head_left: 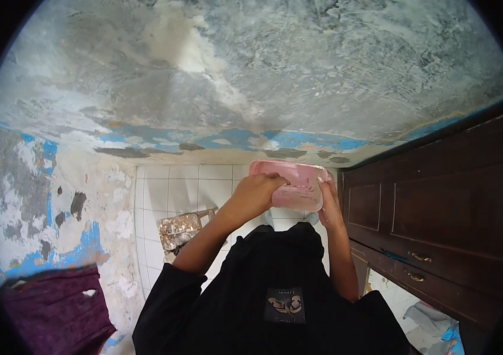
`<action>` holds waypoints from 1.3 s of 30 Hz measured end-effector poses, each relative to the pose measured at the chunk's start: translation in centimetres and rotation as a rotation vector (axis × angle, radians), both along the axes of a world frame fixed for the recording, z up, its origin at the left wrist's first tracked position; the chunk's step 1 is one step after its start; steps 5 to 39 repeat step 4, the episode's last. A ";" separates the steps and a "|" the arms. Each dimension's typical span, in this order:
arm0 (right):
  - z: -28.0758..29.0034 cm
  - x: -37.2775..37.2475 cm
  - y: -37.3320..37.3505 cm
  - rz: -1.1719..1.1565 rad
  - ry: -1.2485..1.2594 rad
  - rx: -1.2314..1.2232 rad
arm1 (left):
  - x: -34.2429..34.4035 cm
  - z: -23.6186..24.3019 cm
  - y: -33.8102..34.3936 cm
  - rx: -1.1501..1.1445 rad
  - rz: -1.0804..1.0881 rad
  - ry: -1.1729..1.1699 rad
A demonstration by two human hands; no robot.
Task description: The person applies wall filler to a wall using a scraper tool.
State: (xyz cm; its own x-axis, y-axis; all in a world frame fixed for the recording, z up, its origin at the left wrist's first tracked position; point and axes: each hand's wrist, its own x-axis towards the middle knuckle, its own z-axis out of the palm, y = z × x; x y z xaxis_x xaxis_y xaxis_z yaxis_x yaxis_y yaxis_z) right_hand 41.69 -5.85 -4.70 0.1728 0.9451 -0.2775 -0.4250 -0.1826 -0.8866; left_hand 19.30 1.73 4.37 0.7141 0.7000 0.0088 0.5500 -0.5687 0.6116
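A shallow pink plastic container (pixel 299 200) with rounded corners is held in front of my body, its inside smeared with pale residue. My right hand (pixel 329 204) grips its right side, the thumb over the rim and pale smears on the fingertips. Over the left part of the container lies my left hand (pixel 255 194), its fingers curled closed inside the rim. A straight pinkish edge runs beside those fingertips. Whether they pinch a flat tool or the container itself, I cannot make out.
Ahead rises a patchy grey plastered wall (pixel 299 71) with blue paint remnants. A stained wooden stool (pixel 179 231) stands on the white tiled floor (pixel 183 188). Dark wooden furniture (pixel 441 201) lines the right. Purple cloth (pixel 62 310) hangs at left; grey cloth (pixel 429 319) lies lower right.
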 end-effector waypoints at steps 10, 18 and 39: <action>-0.4 -0.5 0.0 0.061 0.097 -0.072 | -0.3 -1.4 -1.8 -0.084 -0.033 0.031; -0.4 -0.5 0.0 0.061 0.097 -0.072 | -0.3 -1.4 -1.8 -0.084 -0.033 0.031; -0.4 -0.5 0.0 0.061 0.097 -0.072 | -0.3 -1.4 -1.8 -0.084 -0.033 0.031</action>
